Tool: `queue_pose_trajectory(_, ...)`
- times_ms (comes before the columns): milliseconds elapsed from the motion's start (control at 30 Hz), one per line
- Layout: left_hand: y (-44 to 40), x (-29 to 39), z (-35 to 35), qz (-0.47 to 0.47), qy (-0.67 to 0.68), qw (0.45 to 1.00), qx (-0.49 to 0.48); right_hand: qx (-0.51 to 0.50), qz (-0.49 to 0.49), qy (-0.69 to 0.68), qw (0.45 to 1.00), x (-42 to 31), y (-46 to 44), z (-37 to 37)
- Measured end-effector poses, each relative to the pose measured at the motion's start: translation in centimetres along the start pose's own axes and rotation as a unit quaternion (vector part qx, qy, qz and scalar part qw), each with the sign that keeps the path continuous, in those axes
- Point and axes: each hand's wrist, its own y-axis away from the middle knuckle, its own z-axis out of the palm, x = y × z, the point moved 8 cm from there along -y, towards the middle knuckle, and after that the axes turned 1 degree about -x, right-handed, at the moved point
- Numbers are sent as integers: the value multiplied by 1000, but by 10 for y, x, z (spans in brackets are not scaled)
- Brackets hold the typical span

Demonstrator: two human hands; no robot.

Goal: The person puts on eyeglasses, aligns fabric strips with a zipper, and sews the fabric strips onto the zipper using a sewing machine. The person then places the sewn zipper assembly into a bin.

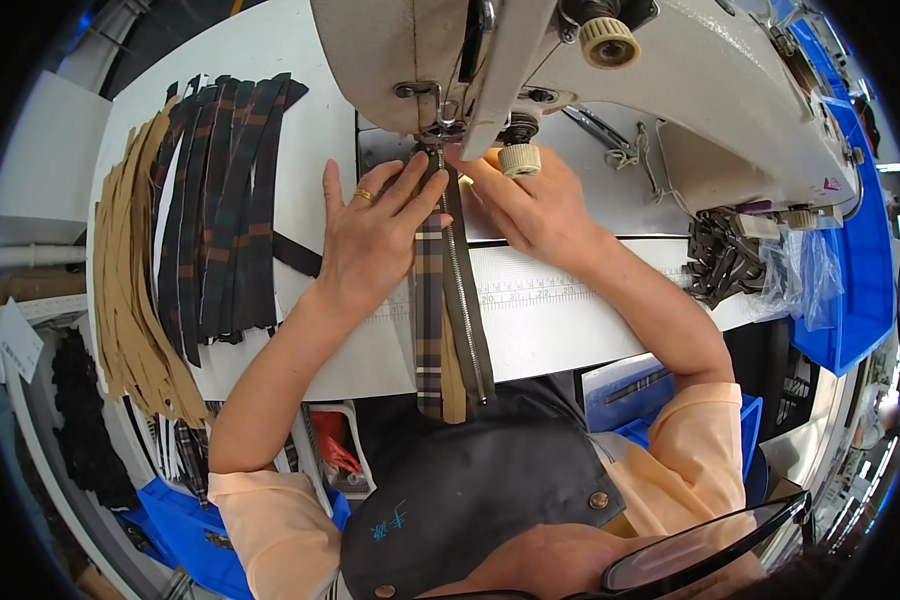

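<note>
A dark zipper [459, 285] with metal teeth runs from under the sewing machine's head down past the table's front edge. Beside it lies a plaid fabric strip [429, 340], and a tan strip [454, 390] shows between the two. My left hand [370, 240], a ring on one finger, lies with fingers spread over the upper zipper and plaid strip, pressing them flat. My right hand [540, 210] is closed, its fingertips pinching the zipper's edge close to the presser foot; a machine knob [519, 160] partly covers those fingers.
The white sewing machine [690, 80] stands over the work. Stacked tan strips [125, 270] and dark plaid strips [235, 210] lie at left. Tweezers [598, 128] rest behind my right hand. Dark small pieces [720, 260] and a clear plastic bag [815, 275] sit at right, near a blue bin [855, 310].
</note>
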Motion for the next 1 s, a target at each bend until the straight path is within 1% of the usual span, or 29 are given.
queue_pose_trajectory(100, 1, 0, 1, -1, 2, 1000, -10, -29, 7, 38, 999, -2, -1, 7)
queue_pose_trajectory(200, 1, -2, 2, -4, 2, 1000, -15, -81, 26, 62, 994, -1, 2, 16)
queue_pose_trajectory(300, 0, -3, 3, -10, 0, 1000, -21, -25, 26, 19, 999, 5, 4, 15)
queue_pose_trajectory(500, 2, -6, 8, -18, -5, 999, -34, -59, 44, 53, 996, 7, 4, 21)
queue_pose_trajectory(700, 0, -8, 10, -19, -11, 999, -35, -37, 38, 43, 998, 7, 3, 20)
queue_pose_trajectory(900, -2, -7, 9, -10, -23, 999, -21, -68, 63, 41, 995, 9, 3, 22)
queue_pose_trajectory(967, -3, -1, 0, 1, -30, 1000, -7, -19, 66, -34, 997, 11, 4, 15)
queue_pose_trajectory(1000, 2, 5, -4, 12, 24, 1000, -11, 6, 65, -72, 995, 10, 4, 9)
